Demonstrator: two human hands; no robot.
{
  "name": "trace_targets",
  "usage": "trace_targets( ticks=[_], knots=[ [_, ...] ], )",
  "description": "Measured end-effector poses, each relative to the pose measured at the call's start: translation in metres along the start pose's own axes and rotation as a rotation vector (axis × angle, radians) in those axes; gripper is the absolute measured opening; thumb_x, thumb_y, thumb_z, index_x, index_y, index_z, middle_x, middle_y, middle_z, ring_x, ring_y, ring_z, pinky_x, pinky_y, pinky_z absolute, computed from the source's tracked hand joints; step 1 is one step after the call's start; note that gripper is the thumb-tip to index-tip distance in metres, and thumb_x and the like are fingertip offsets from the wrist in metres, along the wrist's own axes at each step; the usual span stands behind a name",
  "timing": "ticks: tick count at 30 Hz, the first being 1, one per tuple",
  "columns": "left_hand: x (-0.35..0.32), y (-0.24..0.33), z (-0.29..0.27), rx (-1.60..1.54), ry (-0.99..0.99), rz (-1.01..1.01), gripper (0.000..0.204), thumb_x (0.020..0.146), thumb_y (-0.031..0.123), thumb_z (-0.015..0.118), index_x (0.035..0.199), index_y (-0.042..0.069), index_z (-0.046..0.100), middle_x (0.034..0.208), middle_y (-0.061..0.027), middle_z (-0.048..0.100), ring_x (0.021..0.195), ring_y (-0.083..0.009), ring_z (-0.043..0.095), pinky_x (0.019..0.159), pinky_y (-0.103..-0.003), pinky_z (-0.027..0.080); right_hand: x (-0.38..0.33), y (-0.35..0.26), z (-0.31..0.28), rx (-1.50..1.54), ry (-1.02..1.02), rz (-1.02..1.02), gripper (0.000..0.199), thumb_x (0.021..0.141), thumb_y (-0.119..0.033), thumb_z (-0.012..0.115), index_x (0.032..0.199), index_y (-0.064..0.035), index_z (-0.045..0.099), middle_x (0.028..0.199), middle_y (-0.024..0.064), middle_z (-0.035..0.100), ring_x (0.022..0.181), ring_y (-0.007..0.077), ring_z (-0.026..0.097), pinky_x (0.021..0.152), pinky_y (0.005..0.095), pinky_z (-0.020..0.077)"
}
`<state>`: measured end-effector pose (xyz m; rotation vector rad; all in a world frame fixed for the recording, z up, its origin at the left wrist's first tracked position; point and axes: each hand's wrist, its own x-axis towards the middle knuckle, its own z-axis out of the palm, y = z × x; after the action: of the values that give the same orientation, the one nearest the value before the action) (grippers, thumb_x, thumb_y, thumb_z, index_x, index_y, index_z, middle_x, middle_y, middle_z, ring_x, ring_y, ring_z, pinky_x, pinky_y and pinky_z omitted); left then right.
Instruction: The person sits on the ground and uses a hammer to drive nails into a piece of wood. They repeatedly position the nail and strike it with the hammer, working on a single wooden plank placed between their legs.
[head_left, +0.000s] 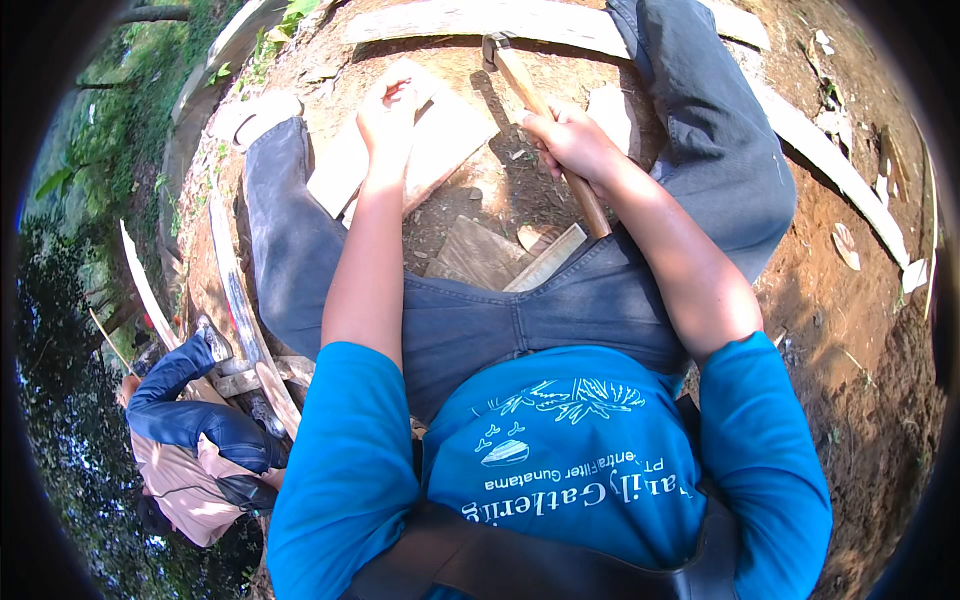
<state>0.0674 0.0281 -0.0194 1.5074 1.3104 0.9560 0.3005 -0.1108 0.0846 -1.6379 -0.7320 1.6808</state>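
A hammer (519,78) with a wooden handle and a dark metal head is held in my right hand (578,148), fingers wrapped round the handle. Its head points away from me, near a long pale plank, and the handle's lower end reaches toward my lap. My left hand (388,112) is closed, fingers curled in, above a pale wooden board (455,140) between my legs. Whatever those fingers may pinch is too small or too washed out by the bright light to make out.
Beyond the hammer lies a long plank (440,22); another plank (840,170) runs along the right. Wood offcuts (480,255) rest on the dirt near my lap. Another person (200,440) sits at the left beside curved wooden strips (235,270). Greenery fills the left edge.
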Motion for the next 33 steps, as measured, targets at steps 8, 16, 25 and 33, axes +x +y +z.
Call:
trace_targets(
  ticks=[8, 16, 25, 33],
  knots=[
    [-0.003, -0.002, 0.002, -0.034, -0.045, -0.058, 0.02, 0.088, 0.0, 0.069, 0.108, -0.002, 0.068, 0.105, -0.0095, 0.07, 0.096, -0.0149, 0.065, 0.089, -0.029, 0.051, 0.0, -0.001, 0.002, -0.016, -0.006, -0.009, 0.026, 0.101, -0.027, 0.057, 0.083, -0.0098, 0.049, 0.064, -0.0028, 0.046, 0.048, 0.0075, 0.045, 0.044, 0.0259, 0.0397],
    [0.0, -0.012, -0.004, 0.348, 0.17, 0.255, 0.019, 0.094, 0.01, 0.064, 0.109, -0.001, 0.061, 0.099, -0.0113, 0.069, 0.089, -0.0187, 0.065, 0.077, -0.033, 0.052, 0.005, 0.006, 0.004, 0.026, -0.014, 0.017, 0.025, 0.099, -0.028, 0.06, 0.094, -0.0049, 0.052, 0.063, -0.0013, 0.048, 0.047, 0.0082, 0.047, 0.043, 0.0254, 0.0423],
    [0.052, -0.072, -0.062, -0.127, 0.15, -0.475, 0.037, 0.103, 0.038, 0.044, 0.099, 0.002, 0.054, 0.087, -0.0162, 0.062, 0.088, -0.0235, 0.061, 0.081, -0.041, 0.049, 0.006, 0.0, 0.007, 0.031, -0.08, -0.048, 0.03, 0.099, -0.033, 0.061, 0.094, -0.0036, 0.056, 0.06, 0.0002, 0.052, 0.049, 0.009, 0.052, 0.044, 0.0258, 0.0446],
    [0.007, 0.009, -0.08, 0.682, 0.095, 0.287, 0.033, 0.102, 0.021, 0.053, 0.123, -0.003, 0.046, 0.104, -0.0129, 0.063, 0.092, -0.0235, 0.065, 0.084, -0.036, 0.056, 0.009, -0.007, -0.014, 0.085, 0.003, -0.054, 0.031, 0.1, -0.035, 0.061, 0.084, -0.0091, 0.054, 0.067, -0.0039, 0.048, 0.052, 0.0048, 0.046, 0.044, 0.0226, 0.0414]
  ],
)
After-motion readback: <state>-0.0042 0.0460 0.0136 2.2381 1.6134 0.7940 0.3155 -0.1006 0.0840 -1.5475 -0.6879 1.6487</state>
